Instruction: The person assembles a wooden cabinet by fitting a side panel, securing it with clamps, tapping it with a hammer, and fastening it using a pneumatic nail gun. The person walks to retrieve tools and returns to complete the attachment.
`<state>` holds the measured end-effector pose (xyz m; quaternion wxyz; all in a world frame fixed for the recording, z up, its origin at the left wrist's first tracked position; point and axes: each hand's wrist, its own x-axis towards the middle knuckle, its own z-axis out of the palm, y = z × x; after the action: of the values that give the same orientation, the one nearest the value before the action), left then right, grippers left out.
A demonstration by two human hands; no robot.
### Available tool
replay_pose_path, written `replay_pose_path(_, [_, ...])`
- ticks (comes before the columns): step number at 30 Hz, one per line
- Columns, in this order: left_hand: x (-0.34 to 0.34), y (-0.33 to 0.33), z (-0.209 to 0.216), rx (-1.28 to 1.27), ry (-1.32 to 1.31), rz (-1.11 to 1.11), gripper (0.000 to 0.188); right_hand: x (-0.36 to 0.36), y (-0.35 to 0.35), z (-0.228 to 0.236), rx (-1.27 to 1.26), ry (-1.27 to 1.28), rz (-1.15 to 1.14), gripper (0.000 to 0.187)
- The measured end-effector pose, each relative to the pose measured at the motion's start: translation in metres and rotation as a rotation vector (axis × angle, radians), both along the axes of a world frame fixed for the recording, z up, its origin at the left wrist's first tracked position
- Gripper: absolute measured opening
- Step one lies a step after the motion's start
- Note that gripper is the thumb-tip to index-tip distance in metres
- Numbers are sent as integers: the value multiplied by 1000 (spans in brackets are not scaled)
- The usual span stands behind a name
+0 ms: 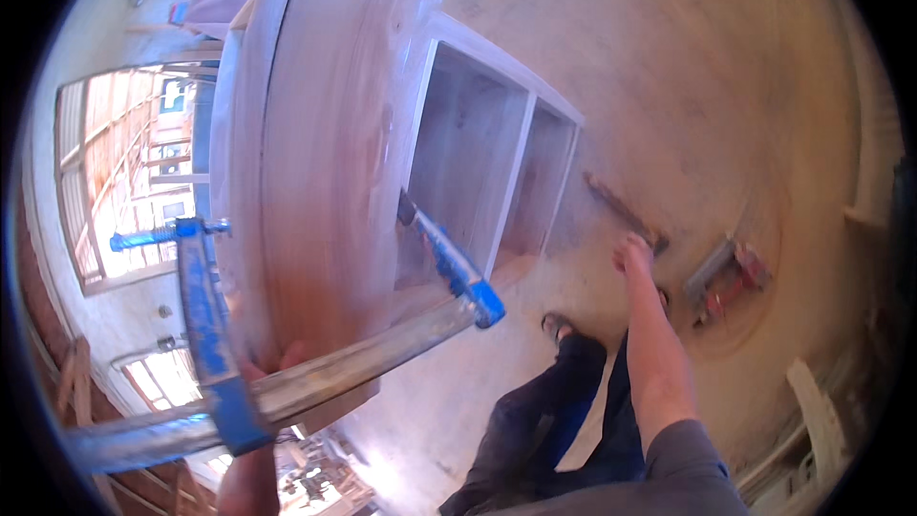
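A large blue-and-metal bar clamp (368,355) lies slantwise across the near end of a wooden cabinet (325,124). One blue jaw (457,268) reaches over the cabinet's open front, and the other jaw, with its screw, stands at the left side. My left hand (277,363) is closed around the clamp's bar beside the screw jaw; the bar partly covers it and it is blurred. My right hand (630,254) hangs low over the floor, curled into a fist. Past it shows a dark stick-like piece (616,203); whether the hand grips it I cannot tell.
A red and grey power tool (731,277) lies on the floor (707,86) at the right. The cabinet has two open compartments. My feet stand right of the cabinet. Timber pieces (817,420) lie at the lower right. A window opening (124,172) is at the left.
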<state>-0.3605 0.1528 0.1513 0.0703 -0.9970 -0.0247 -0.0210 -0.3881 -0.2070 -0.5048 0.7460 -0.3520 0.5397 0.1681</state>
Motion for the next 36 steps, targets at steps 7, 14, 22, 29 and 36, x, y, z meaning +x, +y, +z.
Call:
replay_pose_path(7, [-19, -1, 6, 337, -112, -30, 77, -10, 17, -228, -342, 8, 82, 63])
replay_pose_path(14, [-49, 19, 14, 600, -81, -43, 82, 66, 51, -273, -673, 166, -4, 56])
replay_pose_path(22, [-9, -69, -65, 307, -435, -114, 89, 83, 30, -245, -443, 291, -264, 49])
replay_pose_path(29, [-95, -35, -185, 357, -1204, 212, 108, 91, 41, -176, -119, -35, -437, 56])
replay_pose_path(36, [-93, -7, -282, -766, -1345, 50, 91, 117, 23, 59, -303, -861, -62, 81])
